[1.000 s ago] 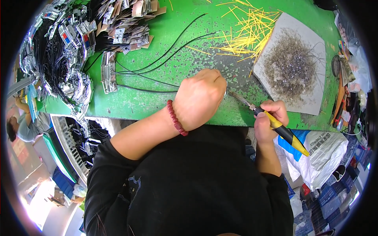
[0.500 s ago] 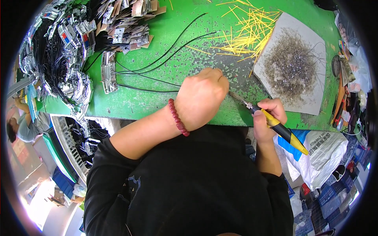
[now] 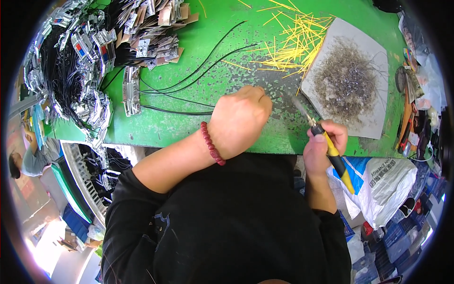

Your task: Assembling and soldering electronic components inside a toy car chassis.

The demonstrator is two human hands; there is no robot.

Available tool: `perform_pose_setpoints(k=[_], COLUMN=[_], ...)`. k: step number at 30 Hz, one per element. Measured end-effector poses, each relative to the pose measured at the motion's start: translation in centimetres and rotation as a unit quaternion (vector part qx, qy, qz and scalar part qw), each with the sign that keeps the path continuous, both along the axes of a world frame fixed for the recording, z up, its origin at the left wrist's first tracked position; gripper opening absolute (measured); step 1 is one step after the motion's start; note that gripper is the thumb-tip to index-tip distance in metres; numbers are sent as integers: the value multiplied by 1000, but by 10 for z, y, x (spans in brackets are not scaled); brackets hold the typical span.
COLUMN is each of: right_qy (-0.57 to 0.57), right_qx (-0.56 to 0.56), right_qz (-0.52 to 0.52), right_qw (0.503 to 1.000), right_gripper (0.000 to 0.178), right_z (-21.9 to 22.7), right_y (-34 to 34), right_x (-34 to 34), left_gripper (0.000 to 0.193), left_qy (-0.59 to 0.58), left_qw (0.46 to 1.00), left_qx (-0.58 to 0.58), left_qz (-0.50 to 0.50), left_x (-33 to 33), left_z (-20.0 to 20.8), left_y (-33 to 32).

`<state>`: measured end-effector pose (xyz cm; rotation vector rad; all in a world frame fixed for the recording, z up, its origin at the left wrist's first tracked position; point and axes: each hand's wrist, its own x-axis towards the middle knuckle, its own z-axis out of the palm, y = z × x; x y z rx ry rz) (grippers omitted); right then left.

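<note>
Pretty bright, even overhead light, barely any shadows on the green table (image 3: 189,128). Heavy fisheye bend and black vignette at the rim; blown-out glare lower left, centre sharp.

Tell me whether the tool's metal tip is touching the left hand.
Apart. The head view shows bare green table between the tool tip and the left hand; the right hand grips its handle.
</note>
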<state>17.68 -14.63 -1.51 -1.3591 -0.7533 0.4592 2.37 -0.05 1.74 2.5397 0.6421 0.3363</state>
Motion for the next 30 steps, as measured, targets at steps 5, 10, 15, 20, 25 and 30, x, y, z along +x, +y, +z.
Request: perform_pose_setpoints(k=[5,10,15,20,25,30], right_qy=[25,-166,-243,-239,-279,-154], right_qx=[-53,-126,-111,-71,42,24], right_qz=[84,99,171,145,141,103], right_qw=[995,973,948,958,949,982], right_gripper=[37,29,40,37,35,38], right_z=[12,16,21,17,14,7], right_y=[7,43,72,66,61,37], right_x=[0,8,10,6,-4,-7], left_gripper=[9,11,14,15,12,13], left_qy=[-10,-29,-21,-61,-111,-164], left_qw=[1000,998,995,987,984,983], left_qx=[-6,-51,-89,-146,-129,-74], left_qz=[-2,-17,-30,-42,44,42], left_x=[-1,-4,-4,-10,-7,-9], left_z=[0,-3,3,11,10,14], left_y=[1,5,12,22,18,12])
